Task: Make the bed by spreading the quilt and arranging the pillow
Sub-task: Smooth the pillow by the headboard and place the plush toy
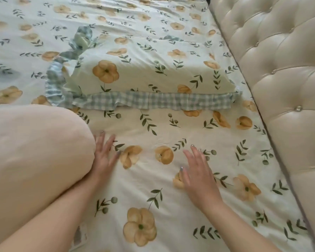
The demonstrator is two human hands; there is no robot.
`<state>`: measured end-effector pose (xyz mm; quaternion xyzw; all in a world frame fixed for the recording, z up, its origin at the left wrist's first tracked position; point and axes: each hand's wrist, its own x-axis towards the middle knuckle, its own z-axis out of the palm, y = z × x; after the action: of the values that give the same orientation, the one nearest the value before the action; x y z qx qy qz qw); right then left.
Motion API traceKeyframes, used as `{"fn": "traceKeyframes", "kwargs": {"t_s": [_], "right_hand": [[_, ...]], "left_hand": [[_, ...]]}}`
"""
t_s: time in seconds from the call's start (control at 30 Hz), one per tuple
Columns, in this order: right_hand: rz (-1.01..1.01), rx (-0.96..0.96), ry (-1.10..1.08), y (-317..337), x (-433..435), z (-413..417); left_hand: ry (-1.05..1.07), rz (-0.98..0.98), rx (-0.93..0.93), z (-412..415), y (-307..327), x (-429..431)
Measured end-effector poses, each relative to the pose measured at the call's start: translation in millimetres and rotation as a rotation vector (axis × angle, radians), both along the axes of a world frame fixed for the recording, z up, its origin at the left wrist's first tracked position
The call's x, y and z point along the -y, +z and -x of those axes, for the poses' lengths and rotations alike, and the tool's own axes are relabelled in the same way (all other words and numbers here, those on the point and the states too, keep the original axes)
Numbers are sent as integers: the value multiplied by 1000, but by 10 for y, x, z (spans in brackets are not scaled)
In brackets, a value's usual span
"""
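Observation:
A floral pillow with a green checked frill lies near the tufted headboard, a short way beyond my hands. The bed is covered by a pale floral sheet with yellow flowers and green sprigs. A plain peach quilt is bunched in a thick roll at the left. My left hand rests flat on the sheet, fingers apart, its outer edge against the quilt roll. My right hand lies flat on the sheet too, fingers spread, holding nothing.
A cream tufted headboard with button studs runs along the right side. More floral bedding stretches away at the top left, with a few creases.

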<state>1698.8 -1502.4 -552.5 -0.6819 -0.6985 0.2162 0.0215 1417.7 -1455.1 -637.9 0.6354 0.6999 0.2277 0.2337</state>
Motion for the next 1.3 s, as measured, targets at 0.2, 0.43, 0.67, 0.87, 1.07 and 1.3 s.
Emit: {"fn": "traceKeyframes", "kwargs": {"t_s": [0.2, 0.43, 0.67, 0.87, 1.07, 1.3], "right_hand": [[-53, -236, 192, -45, -826, 1020], [412, -1080, -459, 59, -2149, 2026], [699, -1328, -879, 86, -2732, 2443], [359, -1134, -1031, -148, -2794, 2348], [125, -933, -949, -108, -2620, 2126], [32, -748, -975, -79, -2130, 1296]], "left_hand": [[-68, -219, 21, 195, -240, -290], [-82, -232, 65, 217, -326, -315], [-117, -202, 34, 269, -323, -333], [-149, -193, -8, 299, -334, -356], [-157, -210, -6, 302, -367, -334], [-93, -190, 85, 266, -325, -313]]}}
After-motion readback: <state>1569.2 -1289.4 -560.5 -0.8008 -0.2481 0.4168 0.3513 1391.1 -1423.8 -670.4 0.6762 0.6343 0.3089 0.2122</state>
